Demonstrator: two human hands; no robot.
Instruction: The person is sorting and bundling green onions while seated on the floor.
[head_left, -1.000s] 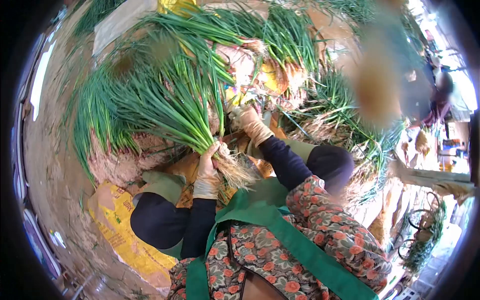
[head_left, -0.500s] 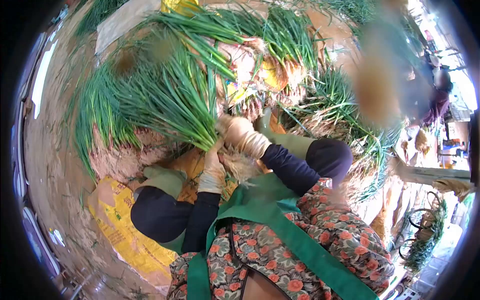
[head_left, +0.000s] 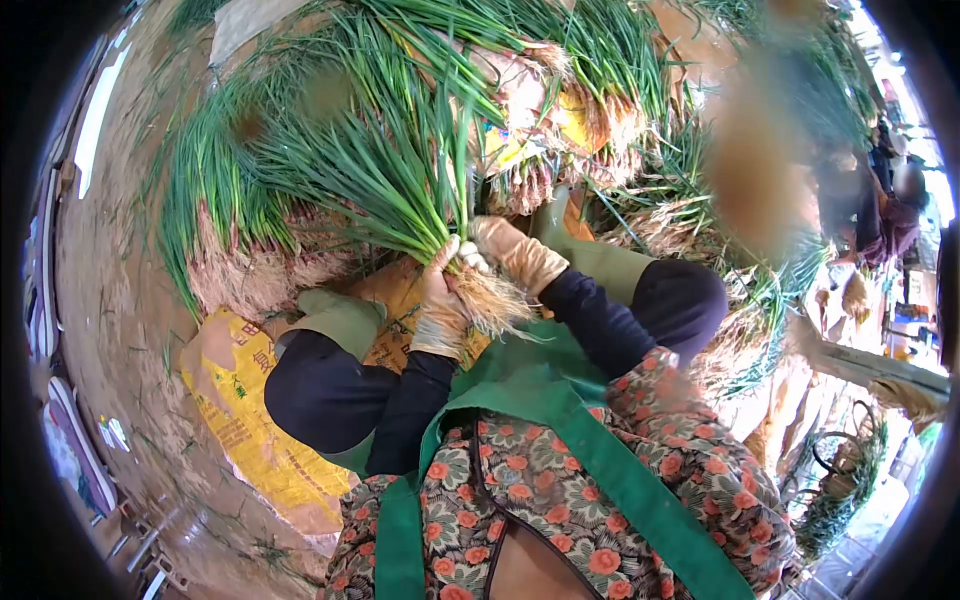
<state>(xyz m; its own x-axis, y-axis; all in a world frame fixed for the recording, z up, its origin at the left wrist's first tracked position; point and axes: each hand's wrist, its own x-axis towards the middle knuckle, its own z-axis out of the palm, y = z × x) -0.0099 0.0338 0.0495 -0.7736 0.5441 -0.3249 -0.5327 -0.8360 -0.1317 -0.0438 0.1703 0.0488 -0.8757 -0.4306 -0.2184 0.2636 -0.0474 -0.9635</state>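
Observation:
A bunch of spring onions (head_left: 405,205) lies across my lap, green leaves fanning up and left, pale hairy roots (head_left: 492,300) hanging toward my apron. My left hand (head_left: 440,288), in a dirty pale glove, is closed around the bunch just above the roots. In a similar glove, my right hand (head_left: 504,248) has its fingers curled at the bunch's right side, against the white bulbs (head_left: 472,257) and a few upright stalks. Part of its grip is hidden.
Heaped spring onions (head_left: 235,235) lie to the left, with more bundles (head_left: 600,95) ahead. A yellow printed sack (head_left: 265,420) is spread beside my left knee. Loose stalks and roots (head_left: 690,230) lie to the right. A person (head_left: 890,215) is at far right.
The bunch has tilted slightly, and its white bulbs and roots now show more clearly. My right hand has shifted a little right and its fingers are at the bulbs; my left hand keeps its hold.

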